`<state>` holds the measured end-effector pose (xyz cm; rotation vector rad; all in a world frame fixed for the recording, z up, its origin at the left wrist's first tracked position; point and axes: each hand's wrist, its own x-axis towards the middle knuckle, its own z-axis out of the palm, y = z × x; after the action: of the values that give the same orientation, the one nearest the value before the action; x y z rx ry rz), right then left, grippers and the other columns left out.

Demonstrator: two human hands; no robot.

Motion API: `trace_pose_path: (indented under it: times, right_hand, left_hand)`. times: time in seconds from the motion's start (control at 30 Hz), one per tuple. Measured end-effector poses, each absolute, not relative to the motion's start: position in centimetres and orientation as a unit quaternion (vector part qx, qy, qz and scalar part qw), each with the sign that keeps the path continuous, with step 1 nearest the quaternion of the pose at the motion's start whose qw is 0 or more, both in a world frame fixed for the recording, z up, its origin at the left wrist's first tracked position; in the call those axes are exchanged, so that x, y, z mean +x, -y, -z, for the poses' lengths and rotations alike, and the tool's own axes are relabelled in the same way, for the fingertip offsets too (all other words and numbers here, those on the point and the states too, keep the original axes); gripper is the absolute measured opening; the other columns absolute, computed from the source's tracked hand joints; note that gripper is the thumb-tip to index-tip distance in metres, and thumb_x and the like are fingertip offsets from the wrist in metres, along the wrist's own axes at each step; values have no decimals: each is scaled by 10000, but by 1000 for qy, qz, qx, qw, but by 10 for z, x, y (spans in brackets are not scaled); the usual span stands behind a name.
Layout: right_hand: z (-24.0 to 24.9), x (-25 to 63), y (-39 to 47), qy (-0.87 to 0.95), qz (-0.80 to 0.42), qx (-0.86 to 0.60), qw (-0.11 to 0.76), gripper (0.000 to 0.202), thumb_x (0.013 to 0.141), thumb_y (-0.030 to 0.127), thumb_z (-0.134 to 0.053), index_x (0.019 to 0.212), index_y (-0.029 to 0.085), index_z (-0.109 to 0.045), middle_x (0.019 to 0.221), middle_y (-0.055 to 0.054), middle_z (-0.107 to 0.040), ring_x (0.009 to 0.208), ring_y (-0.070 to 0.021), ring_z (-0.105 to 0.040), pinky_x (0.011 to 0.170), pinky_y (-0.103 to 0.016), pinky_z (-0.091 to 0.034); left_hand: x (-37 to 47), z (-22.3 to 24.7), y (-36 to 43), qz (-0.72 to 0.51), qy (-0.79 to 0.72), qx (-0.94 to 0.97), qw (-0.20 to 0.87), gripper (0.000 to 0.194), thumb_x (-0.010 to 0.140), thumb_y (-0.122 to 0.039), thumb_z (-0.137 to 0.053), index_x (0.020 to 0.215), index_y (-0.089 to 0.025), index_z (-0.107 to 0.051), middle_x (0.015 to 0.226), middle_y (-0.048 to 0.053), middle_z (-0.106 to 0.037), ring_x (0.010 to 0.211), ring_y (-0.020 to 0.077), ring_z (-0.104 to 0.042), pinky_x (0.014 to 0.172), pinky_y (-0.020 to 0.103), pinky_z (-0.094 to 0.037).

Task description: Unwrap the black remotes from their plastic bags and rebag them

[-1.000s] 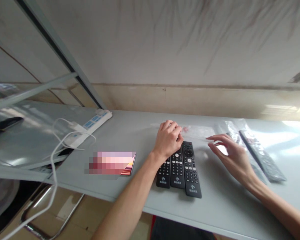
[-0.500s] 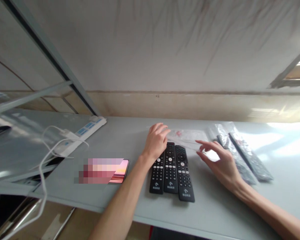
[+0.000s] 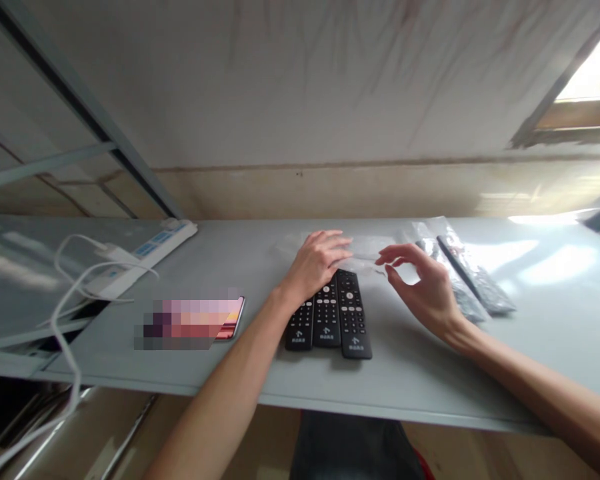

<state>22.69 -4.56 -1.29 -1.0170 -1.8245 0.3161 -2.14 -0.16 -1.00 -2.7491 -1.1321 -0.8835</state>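
Note:
Three black remote controls lie side by side: a left remote (image 3: 300, 331), a middle remote (image 3: 326, 321) and a right remote (image 3: 355, 323). My left hand (image 3: 316, 265) reaches over the upper ends of the left and middle ones, its fingers stretched out above a clear plastic bag (image 3: 367, 248). Part of that bag is hidden beneath the hand. On the right, my right hand (image 3: 423, 283) curls thumb and forefinger together at the bag's near edge, pinching it. Beyond that hand lie two bagged remotes (image 3: 473, 277) in clear wrapping.
A phone (image 3: 230, 320), partly blurred out, rests left of my left forearm. Further left are a white power strip (image 3: 150, 257) and looping white cables (image 3: 70, 333). A metal frame post (image 3: 130, 157) stands at the back left. The wall (image 3: 300, 190) closes off the table's far side.
The view has shifted, so the table sits higher in the picture. My right hand has come closer to my left, and my left fingers reach further over the bag. The remotes keep their arrangement.

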Motion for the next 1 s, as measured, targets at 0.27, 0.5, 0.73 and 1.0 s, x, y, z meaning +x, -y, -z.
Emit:
trace_pose_path:
  times: [0.27,0.5,0.73,1.0]
  right_hand:
    - [16,229,44,804,-100,-376,449,207,963,145,-638,1040,283,-771,1025,-51,-681,936,-231,-703,824,-419,-571]
    - [14,227,47,803,-87,-371,459,196,962,222,-744,1148,275,-720,1035,-54,-705,930,-235,-690,827,-413,-586]
    - [17,230,43,783,-72,-397,473,252,964,259,-777,1199,269,-684,1056,-50,-715,886,-217,-683,809,-387,-589]
    - [14,232,42,800,-45,-367,472,70,988,195,-740,977,260,-720,981,-26,-708,890,-203,-691,790,-359,-541]
  left_hand:
    - [-18,10,3,329,371,-869,13,166,971,-72,-734,869,-200,-761,1303,33,-801,1354,244,-651,1165,492,-496]
    - [-15,9,4,320,370,-872,-14,98,1000,-100,-705,1013,-193,-733,1270,67,-795,1323,228,-670,1152,447,-497]
    - [-11,11,5,305,364,-880,-26,76,1037,-132,-661,1060,-191,-704,1220,70,-789,1265,224,-689,1109,409,-500]
    - [-12,13,4,294,352,-888,-36,324,950,39,-571,1134,-192,-704,1223,67,-796,1254,233,-698,1115,430,-520]
